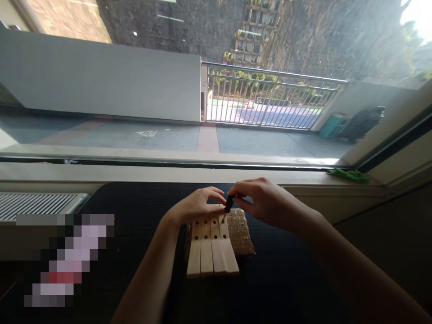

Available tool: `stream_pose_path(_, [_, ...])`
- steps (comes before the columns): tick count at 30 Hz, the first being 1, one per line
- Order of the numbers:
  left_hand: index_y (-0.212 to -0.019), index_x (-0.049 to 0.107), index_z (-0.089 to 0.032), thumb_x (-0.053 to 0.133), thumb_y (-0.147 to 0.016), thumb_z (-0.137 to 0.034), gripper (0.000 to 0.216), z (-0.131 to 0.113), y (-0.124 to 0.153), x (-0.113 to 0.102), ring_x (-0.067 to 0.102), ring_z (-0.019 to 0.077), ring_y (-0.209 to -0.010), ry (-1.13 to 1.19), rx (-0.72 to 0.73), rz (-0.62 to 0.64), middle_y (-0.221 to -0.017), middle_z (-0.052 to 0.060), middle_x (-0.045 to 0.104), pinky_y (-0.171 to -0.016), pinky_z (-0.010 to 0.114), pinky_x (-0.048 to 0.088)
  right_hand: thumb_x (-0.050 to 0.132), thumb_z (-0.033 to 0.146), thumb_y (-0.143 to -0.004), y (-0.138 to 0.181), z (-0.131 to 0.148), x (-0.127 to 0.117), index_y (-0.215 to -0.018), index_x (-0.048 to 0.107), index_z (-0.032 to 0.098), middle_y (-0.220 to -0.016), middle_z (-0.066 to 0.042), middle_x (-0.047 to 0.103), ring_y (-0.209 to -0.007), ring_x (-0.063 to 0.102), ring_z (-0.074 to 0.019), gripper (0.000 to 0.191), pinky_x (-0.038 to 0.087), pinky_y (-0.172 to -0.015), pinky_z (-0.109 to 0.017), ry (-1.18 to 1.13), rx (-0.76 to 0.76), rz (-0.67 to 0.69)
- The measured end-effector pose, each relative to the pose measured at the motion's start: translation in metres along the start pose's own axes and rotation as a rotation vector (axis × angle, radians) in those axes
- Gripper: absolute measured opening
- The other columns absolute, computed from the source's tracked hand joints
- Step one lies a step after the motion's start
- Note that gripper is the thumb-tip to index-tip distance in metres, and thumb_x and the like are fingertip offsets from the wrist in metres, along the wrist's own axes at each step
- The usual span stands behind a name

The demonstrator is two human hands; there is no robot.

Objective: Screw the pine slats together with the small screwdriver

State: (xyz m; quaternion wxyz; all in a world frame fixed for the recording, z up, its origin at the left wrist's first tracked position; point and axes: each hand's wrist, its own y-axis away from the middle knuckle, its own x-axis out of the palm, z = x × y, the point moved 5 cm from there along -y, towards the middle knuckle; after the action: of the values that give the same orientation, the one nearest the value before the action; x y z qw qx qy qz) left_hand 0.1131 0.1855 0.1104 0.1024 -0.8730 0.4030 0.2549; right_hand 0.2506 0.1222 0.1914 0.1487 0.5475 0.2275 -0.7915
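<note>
My right hand [259, 200] pinches the dark handle of a small screwdriver [229, 204]. The tool slants down, its tip at an upper hole in the rightmost of several pale wooden slats [224, 261]. These slats lie side by side, each with two dark holes. Beneath them is a brown block [242, 234] that looks like wrapped corrugated cardboard, showing on the right. My left hand [192, 206] lies over the slats' far ends, fingers stretched toward the screwdriver and nothing visible held. Whether its fingertips touch the tool is unclear.
The block sits on a black table [135, 225] against a window sill [162, 174]. A green cloth [349, 175] lies on the sill at right. To the left are a white radiator [40, 204] and a pixelated pale patch. Outside the glass stands a metal railing [266, 99].
</note>
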Motion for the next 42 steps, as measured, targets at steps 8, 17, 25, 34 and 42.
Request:
stream_pose_path(8, [-0.092, 0.077, -0.018, 0.072, -0.074, -0.032, 0.024, 0.004, -0.008, 0.013, 0.064, 0.0210, -0.100, 0.128, 0.001, 0.110, -0.112, 0.008, 0.070, -0.088, 0.031, 0.049, 0.055, 0.012, -0.083, -0.009, 0.004, -0.006, -0.085, 0.068, 0.016, -0.071, -0.002, 0.066, -0.061, 0.052, -0.0108, 0.013, 0.031, -0.056, -0.024, 0.060, -0.012, 0.115])
stream_pose_path(17, [-0.081, 0.078, -0.017, 0.071, -0.073, -0.026, 0.014, 0.004, -0.008, 0.017, 0.064, 0.0182, -0.090, 0.184, -0.015, 0.121, -0.099, 0.006, 0.073, -0.080, 0.027, 0.049, 0.056, 0.017, -0.081, -0.019, 0.015, -0.006, -0.084, 0.065, 0.017, -0.058, 0.002, 0.055, -0.048, 0.035, -0.0081, 0.009, 0.021, -0.048, -0.026, 0.153, -0.012, 0.191])
stream_pose_path(25, [-0.101, 0.076, -0.016, 0.067, -0.076, -0.031, 0.030, 0.010, -0.008, 0.018, 0.065, 0.0174, -0.084, 0.200, -0.048, 0.118, -0.094, 0.006, 0.074, -0.070, 0.025, 0.048, 0.052, 0.011, -0.086, -0.022, 0.020, -0.003, -0.075, 0.066, 0.015, -0.059, -0.001, 0.060, -0.048, 0.041, -0.0088, 0.019, 0.024, -0.048, -0.026, 0.256, -0.006, 0.326])
stream_pose_path(34, [-0.100, 0.076, -0.015, 0.064, -0.079, -0.033, 0.030, 0.015, -0.010, 0.019, 0.065, 0.0226, -0.097, 0.160, -0.029, 0.122, -0.097, 0.008, 0.074, -0.080, 0.028, 0.050, 0.053, 0.013, -0.087, -0.022, 0.011, -0.003, -0.082, 0.070, 0.016, -0.065, -0.003, 0.065, -0.054, 0.046, -0.0109, 0.018, 0.026, -0.050, -0.026, 0.322, 0.036, 0.327])
stream_pose_path(42, [-0.114, 0.071, -0.017, 0.072, -0.072, -0.030, 0.043, 0.015, -0.010, 0.020, 0.065, 0.0239, -0.106, 0.241, -0.053, 0.124, -0.112, 0.009, 0.073, -0.093, 0.034, 0.049, 0.053, 0.017, -0.091, -0.020, 0.011, -0.003, -0.082, 0.070, 0.016, -0.065, -0.003, 0.064, -0.055, 0.047, -0.0111, 0.020, 0.026, -0.051, -0.026, 0.284, 0.037, 0.310])
